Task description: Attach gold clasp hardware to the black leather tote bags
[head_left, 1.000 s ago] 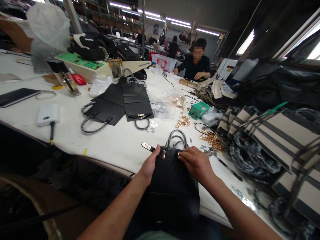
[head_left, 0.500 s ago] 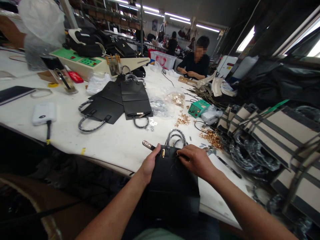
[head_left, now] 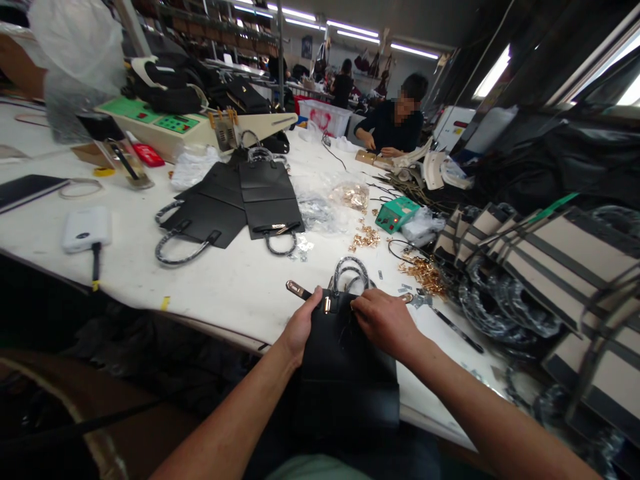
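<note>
A small black handbag [head_left: 345, 373] lies over the near edge of the white table [head_left: 235, 280], its wrapped handles [head_left: 350, 272] pointing away from me. My left hand [head_left: 300, 327] grips the bag's left top corner, thumb beside a gold clasp [head_left: 327, 305] and a strap end with a metal tip [head_left: 298, 290]. My right hand [head_left: 385, 323] rests on the bag's top edge with fingers curled, pinching at the rim near the handles.
Flat black bag panels [head_left: 235, 200] lie further up the table. Gold hardware pieces [head_left: 424, 273], a green box [head_left: 397, 215] and plastic bags sit to the right. Striped bags [head_left: 550, 267] are stacked at the right. A power bank [head_left: 86, 229] lies left. A seated person [head_left: 395, 123] works at the far end.
My right hand has slid a little left along the bag's top edge, toward the clasp. The left hand keeps its grip in place.
</note>
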Demonstrator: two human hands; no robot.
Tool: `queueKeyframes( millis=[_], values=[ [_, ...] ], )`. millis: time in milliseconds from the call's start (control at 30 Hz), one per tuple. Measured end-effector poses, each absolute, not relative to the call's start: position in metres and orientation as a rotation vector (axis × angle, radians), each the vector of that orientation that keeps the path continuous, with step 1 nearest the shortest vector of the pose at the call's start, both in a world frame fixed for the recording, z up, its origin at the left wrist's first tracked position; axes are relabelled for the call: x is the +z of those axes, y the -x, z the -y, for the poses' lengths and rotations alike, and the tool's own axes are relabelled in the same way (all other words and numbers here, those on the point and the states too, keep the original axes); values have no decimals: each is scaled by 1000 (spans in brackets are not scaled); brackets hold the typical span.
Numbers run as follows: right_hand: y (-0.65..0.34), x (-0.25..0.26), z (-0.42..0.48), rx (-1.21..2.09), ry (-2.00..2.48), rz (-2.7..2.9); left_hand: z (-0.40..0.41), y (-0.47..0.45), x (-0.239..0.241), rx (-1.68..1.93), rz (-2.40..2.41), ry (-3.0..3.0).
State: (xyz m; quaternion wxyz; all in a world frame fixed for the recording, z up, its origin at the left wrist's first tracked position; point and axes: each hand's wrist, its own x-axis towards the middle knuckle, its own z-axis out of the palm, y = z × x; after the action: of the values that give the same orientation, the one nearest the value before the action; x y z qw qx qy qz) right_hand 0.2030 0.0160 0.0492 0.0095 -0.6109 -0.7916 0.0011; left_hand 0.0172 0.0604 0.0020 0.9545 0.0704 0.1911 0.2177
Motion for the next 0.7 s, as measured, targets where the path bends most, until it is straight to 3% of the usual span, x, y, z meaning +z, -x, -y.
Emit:
queueKeyframes(
  millis=[700],
  values=[
    [-203, 52, -21, 140, 1863, 2405, -53, -20, 5, 541, -531, -226]
  ],
)
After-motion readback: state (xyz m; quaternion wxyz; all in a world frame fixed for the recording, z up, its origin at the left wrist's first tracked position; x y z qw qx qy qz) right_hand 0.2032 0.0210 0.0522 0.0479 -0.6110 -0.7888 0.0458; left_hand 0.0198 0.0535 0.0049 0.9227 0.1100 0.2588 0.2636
